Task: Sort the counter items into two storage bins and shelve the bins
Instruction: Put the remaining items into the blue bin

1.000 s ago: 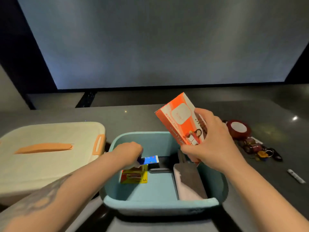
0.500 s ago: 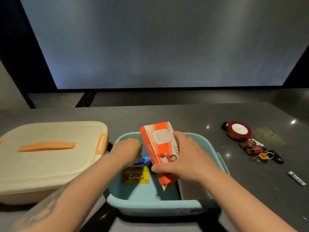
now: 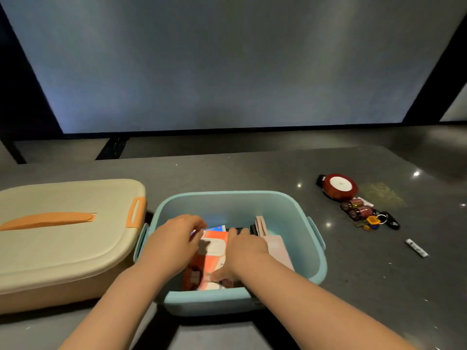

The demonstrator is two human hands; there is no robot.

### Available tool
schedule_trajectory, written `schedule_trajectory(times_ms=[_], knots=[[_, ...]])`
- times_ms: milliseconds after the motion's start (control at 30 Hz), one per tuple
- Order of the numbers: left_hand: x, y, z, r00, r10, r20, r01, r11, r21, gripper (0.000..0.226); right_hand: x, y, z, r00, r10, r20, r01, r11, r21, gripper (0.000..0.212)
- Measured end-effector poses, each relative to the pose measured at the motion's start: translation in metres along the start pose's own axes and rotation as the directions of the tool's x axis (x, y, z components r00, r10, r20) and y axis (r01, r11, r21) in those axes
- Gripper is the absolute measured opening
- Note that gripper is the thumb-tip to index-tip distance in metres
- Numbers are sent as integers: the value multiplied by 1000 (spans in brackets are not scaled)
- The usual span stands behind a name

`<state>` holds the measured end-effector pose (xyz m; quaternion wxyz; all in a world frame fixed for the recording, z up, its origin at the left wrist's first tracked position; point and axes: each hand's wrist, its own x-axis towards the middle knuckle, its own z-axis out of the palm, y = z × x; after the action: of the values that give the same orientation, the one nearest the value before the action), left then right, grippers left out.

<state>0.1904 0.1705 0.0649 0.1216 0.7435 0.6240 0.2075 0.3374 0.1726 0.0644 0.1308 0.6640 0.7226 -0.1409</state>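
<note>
Dark grey worktop (image 3: 227, 170) is carrying a blue bin (image 3: 285, 210) beside a lidded cream bin (image 3: 68, 223). An orange box (image 3: 212, 251) is being pressed flat into the blue bin by the right hand (image 3: 243, 251), fingers spread over it; the left hand (image 3: 174, 238) is being curled narrow at its far edge. Box should be laid level beside the pink pouch (image 3: 278, 248), judged. Keys (image 3: 374, 221) are being left on the worktop.

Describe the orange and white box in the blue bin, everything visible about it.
The orange and white box looks like printed cardboard retail packaging with a white panel. It lies flat inside the blue bin, long side running front to back. The left hand rests on its left edge, the right hand presses its right side. A pale pink item lies beside it.
</note>
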Motion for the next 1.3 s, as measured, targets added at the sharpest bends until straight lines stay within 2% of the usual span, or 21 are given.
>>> schedule_trajectory(times_ms=[67, 200, 367, 467, 567, 733, 900, 1033, 1200, 1300], knots=[[1, 4, 1, 1000, 10, 14, -10, 1000, 15, 19, -5, 7, -5, 998, -31, -49, 34, 998, 57, 90], [13, 30, -6, 998, 65, -15, -65, 998, -4, 16, -30, 39, -30, 970, -53, -238, 116, 959, 258, 64], [53, 96, 1, 963, 268, -13, -269, 963, -27, 19, -61, 111, -52, 877, 125, -463, 128, 869, 477, 39], [82, 133, 21, 922, 383, 63, -382, 924, -23, 20, -70, 166, -42, 824, 337, -455, 18, 788, 615, 30], [112, 167, 50, 863, 472, 178, -479, 878, -4, 22, -71, 214, -13, 796, 493, -351, -145, 718, 681, 30], [171, 227, 115, 689, 632, 355, -699, 710, 91, 41, -48, 276, 25, 770, 597, -225, -308, 657, 688, 33], [228, 266, 193, 522, 700, 487, -829, 550, 98, 50, 6, 341, 28, 721, 625, -300, -348, 700, 624, 33], [253, 286, 233, 464, 687, 559, -868, 477, 135, 70, 58, 380, 24, 701, 605, -377, -366, 759, 538, 31], [262, 296, 251, 396, 647, 652, -899, 416, 134, 82, 100, 397, 31, 796, 487, -359, -363, 859, 360, 43], [268, 296, 255, 387, 674, 629, -908, 398, 133, 83, 105, 400, 37, 767, 493, -411, -369, 863, 346, 39]])
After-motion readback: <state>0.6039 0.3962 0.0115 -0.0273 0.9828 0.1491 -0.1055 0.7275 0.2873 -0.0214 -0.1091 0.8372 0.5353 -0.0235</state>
